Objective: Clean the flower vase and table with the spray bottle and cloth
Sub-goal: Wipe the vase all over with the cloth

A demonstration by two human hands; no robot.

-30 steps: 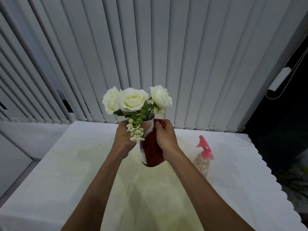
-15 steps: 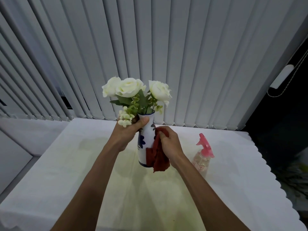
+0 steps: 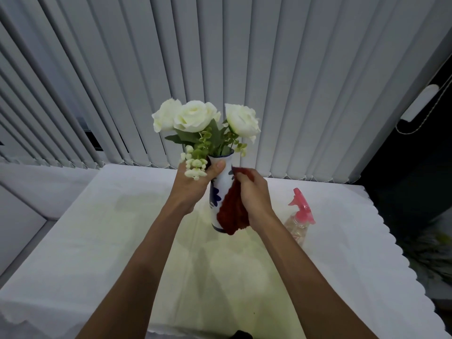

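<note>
Vase lifted above the bench, gripped at the neck by the left hand to free its sides. Cloth pinched in the right hand, pressed on the body for wiping. Spray bottle parked near, at right.

The vase was seen to be glazed ceramic, smooth and glossy white with blue painted marks. The cloth pressed against it was a dark red, nubbly, matt fabric. The white roses looked like soft matt fabric. The spray bottle, to the right, was made of clear glossy plastic with a pink plastic trigger head. The table was covered in matt white cloth, scalloped at the edge.
</note>
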